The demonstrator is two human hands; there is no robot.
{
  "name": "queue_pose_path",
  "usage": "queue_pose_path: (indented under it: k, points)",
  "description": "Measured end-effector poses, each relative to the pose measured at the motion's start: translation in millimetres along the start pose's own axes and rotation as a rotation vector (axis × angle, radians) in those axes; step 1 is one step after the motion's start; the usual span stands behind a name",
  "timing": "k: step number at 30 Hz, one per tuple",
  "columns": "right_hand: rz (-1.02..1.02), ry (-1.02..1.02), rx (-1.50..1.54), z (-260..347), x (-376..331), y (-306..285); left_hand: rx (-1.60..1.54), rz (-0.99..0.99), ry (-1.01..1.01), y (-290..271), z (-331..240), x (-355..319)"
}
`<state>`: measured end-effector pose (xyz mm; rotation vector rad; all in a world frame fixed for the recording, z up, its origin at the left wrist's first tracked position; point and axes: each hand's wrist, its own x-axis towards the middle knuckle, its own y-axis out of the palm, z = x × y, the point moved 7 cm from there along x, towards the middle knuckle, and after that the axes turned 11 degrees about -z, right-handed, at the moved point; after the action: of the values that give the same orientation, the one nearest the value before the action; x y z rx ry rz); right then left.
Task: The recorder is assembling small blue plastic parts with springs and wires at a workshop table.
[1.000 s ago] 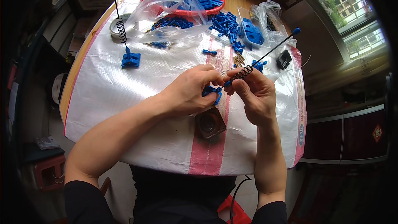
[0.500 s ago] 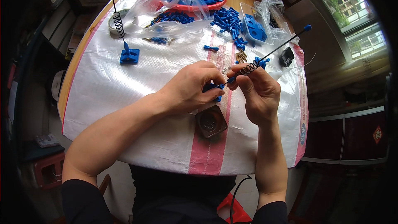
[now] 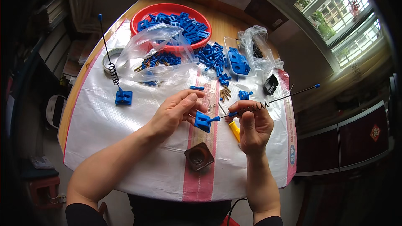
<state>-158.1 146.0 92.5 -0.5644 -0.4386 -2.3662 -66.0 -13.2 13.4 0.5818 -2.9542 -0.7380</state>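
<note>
My right hand pinches a black coil spring between thumb and fingers. From the spring a thin black rod with a blue tip sticks out to the right. At its left end, a short blue connector joins it to a blue square base, held tilted. My left hand is beside that base with thumb and fingers apart; whether a fingertip touches it is hard to tell. A screwdriver with a yellow handle shows beside my right fingers, partly hidden; I cannot tell whether it is held.
A similar spring piece on a blue base stands at the left. Behind are a red basin of blue parts, clear plastic bags, loose blue pieces, brass-coloured pieces and a clear tray. A brown square dish sits near me.
The view has tilted up. My left fingers have come off the blue base, which now shows plainly on the end of the spring piece. The screwdriver has come into sight.
</note>
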Motion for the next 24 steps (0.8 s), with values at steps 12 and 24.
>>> queue_pose_path:
  k: [12,24]
  points:
    - [-0.014,-0.042,-0.015,7.0,-3.0,7.3,-0.052,-0.031,-0.196,0.2,-20.9,-7.4]
    - [-0.054,0.029,-0.068,1.0,-6.7,11.9,0.420,0.019,0.324,28.4,-23.8,-20.1]
